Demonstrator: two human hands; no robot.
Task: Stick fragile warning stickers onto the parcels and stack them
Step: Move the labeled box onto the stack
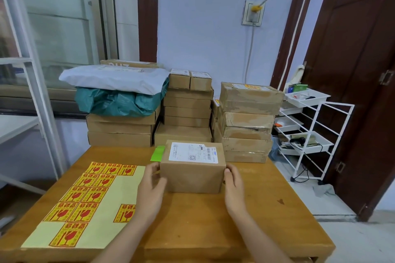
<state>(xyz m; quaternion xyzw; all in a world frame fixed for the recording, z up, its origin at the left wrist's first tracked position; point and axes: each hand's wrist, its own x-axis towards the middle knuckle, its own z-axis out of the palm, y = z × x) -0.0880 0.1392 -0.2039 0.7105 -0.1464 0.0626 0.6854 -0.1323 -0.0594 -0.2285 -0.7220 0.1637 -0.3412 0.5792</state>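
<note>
**Both hands on a brown box at the middle of the table**

The wooden table (pixel 267 209) fills the near half of my view. Along its far edge stand the stacked parcels: a left stack (pixel 120 130) of flat cartons topped by a green plastic bag (pixel 115 102) and a white mailer bag (pixel 113 78), a middle stack (pixel 187 111) with two small boxes side by side on top, and a right stack (pixel 245 121) of taped cartons whose top one carries a label. To the right of the table, on the floor, stands a white wire rack (pixel 310 134) with trays.

On the near left of the table lies the sticker sheet (pixel 100 215), pale yellow backing with red-and-yellow fragile stickers still on it, mostly along its left and far parts, and one sticker alone near its right edge.

The brown box (pixel 192 174) I am handling sits on the table at the middle, just in front of the stacks, with a white shipping label (pixel 193 152) on its top face. A green slip (pixel 157 153) lies on the table just beside the box's far left corner.

My left hand (pixel 149 188) holds the box's left side, fingers curled against the near left edge. My right hand (pixel 234 188) holds the right side the same way, thumb at the near right corner. So the box is clamped between my two hands.
</note>
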